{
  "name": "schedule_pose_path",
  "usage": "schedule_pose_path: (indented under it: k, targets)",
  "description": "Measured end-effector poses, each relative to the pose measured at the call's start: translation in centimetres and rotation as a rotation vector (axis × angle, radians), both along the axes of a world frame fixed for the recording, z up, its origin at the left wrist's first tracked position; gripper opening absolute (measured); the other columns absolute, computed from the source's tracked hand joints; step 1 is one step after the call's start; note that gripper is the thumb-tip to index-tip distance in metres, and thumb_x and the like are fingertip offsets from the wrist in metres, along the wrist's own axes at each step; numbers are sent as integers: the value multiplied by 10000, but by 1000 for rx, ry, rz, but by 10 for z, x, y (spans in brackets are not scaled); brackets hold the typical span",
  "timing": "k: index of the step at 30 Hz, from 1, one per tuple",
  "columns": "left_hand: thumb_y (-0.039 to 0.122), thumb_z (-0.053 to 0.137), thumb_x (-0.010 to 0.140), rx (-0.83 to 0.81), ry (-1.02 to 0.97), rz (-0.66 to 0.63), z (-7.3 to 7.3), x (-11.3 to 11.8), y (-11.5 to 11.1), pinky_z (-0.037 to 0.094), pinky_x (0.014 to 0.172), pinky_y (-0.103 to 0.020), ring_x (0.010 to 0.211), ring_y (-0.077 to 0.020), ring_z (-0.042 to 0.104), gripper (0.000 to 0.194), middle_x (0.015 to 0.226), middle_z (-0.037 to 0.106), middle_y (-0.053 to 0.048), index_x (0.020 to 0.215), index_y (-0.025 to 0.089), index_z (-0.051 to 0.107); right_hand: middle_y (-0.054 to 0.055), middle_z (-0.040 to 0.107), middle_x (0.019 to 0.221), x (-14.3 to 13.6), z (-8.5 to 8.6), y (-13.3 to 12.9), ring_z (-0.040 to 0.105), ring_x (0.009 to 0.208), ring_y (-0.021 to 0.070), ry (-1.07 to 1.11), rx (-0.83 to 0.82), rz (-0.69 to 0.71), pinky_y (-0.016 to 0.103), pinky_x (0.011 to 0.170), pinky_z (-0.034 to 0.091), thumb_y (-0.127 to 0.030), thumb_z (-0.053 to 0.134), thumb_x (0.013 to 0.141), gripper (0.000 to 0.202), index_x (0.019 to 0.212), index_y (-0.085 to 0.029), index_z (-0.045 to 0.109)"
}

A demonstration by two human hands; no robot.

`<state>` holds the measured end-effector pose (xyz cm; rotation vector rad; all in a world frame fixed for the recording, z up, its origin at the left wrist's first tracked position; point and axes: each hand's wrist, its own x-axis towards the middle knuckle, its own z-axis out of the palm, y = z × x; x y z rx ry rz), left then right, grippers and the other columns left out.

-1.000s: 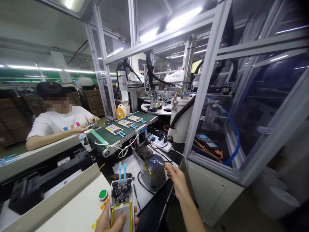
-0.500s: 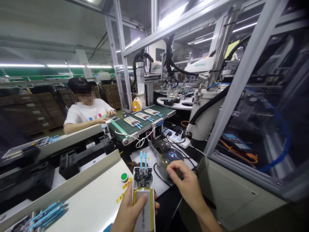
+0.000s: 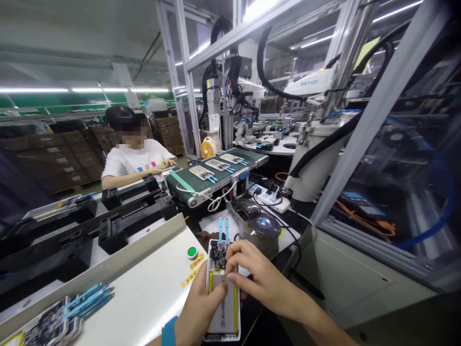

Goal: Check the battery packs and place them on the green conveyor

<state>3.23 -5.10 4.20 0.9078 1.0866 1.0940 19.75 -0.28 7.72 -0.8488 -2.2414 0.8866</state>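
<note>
In my left hand is an open power bank, a white case with a flat silver-and-yellow battery and a dark circuit board. Two short light-blue cables stick up from its top end. My left thumb presses on the battery while the fingers wrap round the case. Over the board's right edge sits my right hand, its fingers pinched together. Whatever is between those fingertips is hidden. Several similar power banks with blue cables lie in a bunch at the lower left.
Yellow tape strips and a green button are on the white worktop. Ahead, a green conveyor carries three units. A tape-wound machine, a power strip and cables stand right. Metal framing encloses robot arms. Another person sits left.
My right hand has moved left and down from beside the tape-wound machine onto the circuit board's edge. My left hand still holds the power bank. The view has shifted slightly.
</note>
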Motion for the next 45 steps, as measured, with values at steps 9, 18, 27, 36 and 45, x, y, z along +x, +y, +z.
schedule_pose_path:
  k: [9, 18, 27, 36, 45]
  targets:
    - [258, 595, 842, 16, -16, -59, 2, -2, 2, 536, 704, -288, 771, -209, 701, 295, 865, 735, -55, 1099, 171, 481, 40, 557, 1014, -3, 4, -1, 533, 1015, 191, -84, 12, -13, 353, 932, 465, -199, 563, 877, 61, 856, -232, 609]
    - [316, 570, 897, -15, -74, -47, -5, -3, -1, 514, 643, -250, 755, -178, 692, 290, 919, 724, -39, 1146, 201, 478, 53, 559, 1021, -3, 0, -2, 538, 1018, 189, -57, 59, -29, 350, 921, 474, -204, 545, 890, 62, 859, -217, 598]
    - [347, 517, 933, 9, -163, -65, 0, -5, 0, 550, 698, -332, 787, -225, 709, 290, 906, 737, -91, 1162, 186, 439, 50, 551, 1135, -2, -28, -4, 582, 963, 155, 385, 29, -176, 313, 911, 493, -197, 533, 895, 257, 1142, -267, 552]
    - [365, 546, 911, 17, -149, -21, -4, -8, 2, 564, 660, -348, 705, -220, 704, 286, 863, 733, -76, 1119, 192, 452, 51, 582, 1147, -9, -45, -11, 582, 965, 159, 607, -473, -163, 304, 818, 519, -339, 566, 894, 394, 1266, -285, 447]
    - [371, 634, 840, 48, -41, 54, -5, -7, 2, 519, 603, -269, 671, -173, 672, 312, 900, 700, -26, 1080, 200, 534, 14, 607, 861, -28, -35, -18, 538, 686, 116, 639, -712, -205, 178, 466, 436, -299, 679, 768, 349, 1079, -199, 557]
